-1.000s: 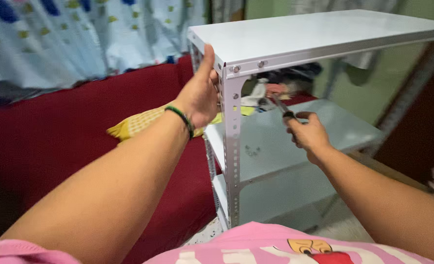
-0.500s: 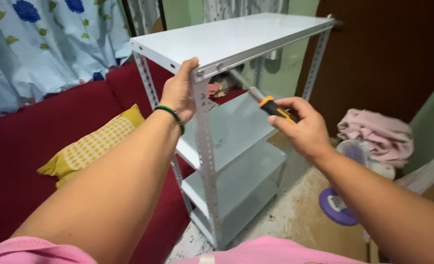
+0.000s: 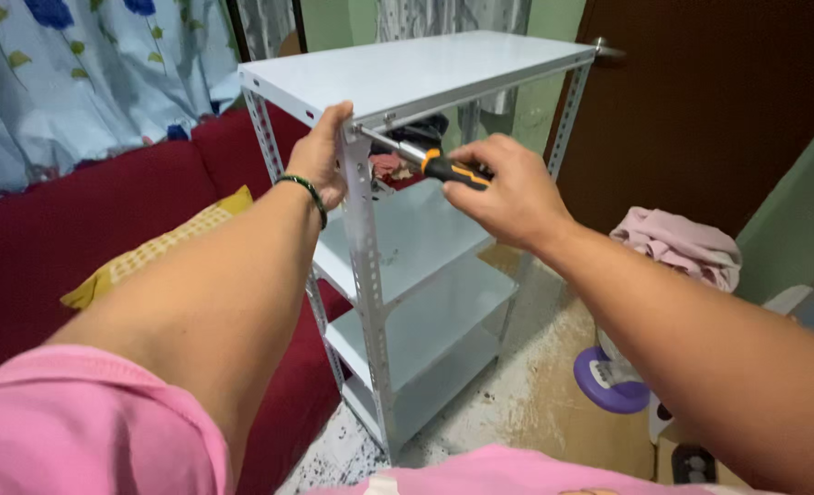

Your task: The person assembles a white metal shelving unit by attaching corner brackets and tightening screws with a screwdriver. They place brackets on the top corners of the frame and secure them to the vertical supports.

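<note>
Two hands on a white metal shelf rack (image 3: 407, 238). Left hand (image 3: 320, 160): fingers closed on the rack's near top corner, thumb up against the top shelf edge; green bracelet (image 3: 304, 194) at wrist. Right hand (image 3: 508, 192): fingers gripping a screwdriver (image 3: 425, 160) w/ orange-black handle, shaft running left to the corner just beside the left fingers. Red sofa (image 3: 104, 229) and yellow cushion (image 3: 150, 252) below-left of left hand. Pink cloth (image 3: 677, 247) and purple fan (image 3: 608, 380) right of right hand.
</note>
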